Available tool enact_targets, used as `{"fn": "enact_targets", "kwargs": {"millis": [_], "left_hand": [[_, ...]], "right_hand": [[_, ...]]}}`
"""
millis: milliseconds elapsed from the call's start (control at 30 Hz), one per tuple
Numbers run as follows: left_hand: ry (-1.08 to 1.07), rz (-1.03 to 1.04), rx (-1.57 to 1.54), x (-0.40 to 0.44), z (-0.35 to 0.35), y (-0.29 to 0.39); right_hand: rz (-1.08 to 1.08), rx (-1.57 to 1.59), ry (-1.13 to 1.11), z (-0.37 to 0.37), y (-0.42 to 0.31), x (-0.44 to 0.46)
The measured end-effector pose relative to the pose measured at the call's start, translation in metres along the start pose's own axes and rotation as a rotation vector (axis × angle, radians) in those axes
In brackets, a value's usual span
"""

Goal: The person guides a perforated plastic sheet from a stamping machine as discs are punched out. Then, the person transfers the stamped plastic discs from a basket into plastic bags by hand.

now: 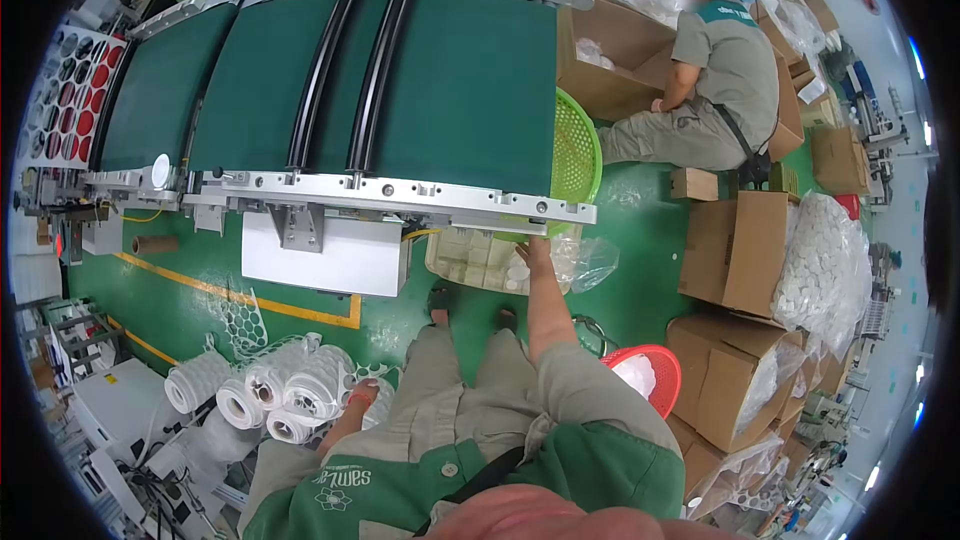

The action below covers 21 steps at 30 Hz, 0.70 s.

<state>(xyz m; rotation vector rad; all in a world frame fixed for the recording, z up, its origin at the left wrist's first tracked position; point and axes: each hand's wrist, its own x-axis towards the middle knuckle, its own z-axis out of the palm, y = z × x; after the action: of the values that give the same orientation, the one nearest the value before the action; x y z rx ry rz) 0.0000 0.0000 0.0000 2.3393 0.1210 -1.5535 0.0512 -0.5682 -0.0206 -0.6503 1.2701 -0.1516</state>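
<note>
My right hand (537, 255) reaches forward to the lower rail (440, 202) at the conveyor's right end. Its thumb stands apart from the fingers, whose tips are partly hidden near the rail; I see nothing held. Below it lies a beige plastic tray (465, 262). A green perforated basket (577, 145) stands under the belt's end, partly hidden. My left hand (362, 395) hangs low beside white rolls of perforated strip (315, 387), close to or touching the strip. Its fingers are too small and covered to read.
The green conveyor belt (470, 90) carries two black rollers. A co-worker (735, 65) sits by an open cardboard box (620, 65). At right are cartons (735, 250) with a bag of white pieces (820, 265). A red basket (660, 365) stands near my right leg.
</note>
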Motion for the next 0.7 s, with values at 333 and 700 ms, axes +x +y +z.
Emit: {"fn": "enact_targets", "kwargs": {"millis": [333,700], "left_hand": [[0.000,0.040,0.080,0.007,0.007,0.110],[0.245,0.230,-0.151,-0.058,0.039,0.131]], "right_hand": [[-0.585,-1.511,-0.238,-0.048,0.023,-0.071],[-0.503,-1.944,-0.932,-0.148,0.079,-0.070]]}}
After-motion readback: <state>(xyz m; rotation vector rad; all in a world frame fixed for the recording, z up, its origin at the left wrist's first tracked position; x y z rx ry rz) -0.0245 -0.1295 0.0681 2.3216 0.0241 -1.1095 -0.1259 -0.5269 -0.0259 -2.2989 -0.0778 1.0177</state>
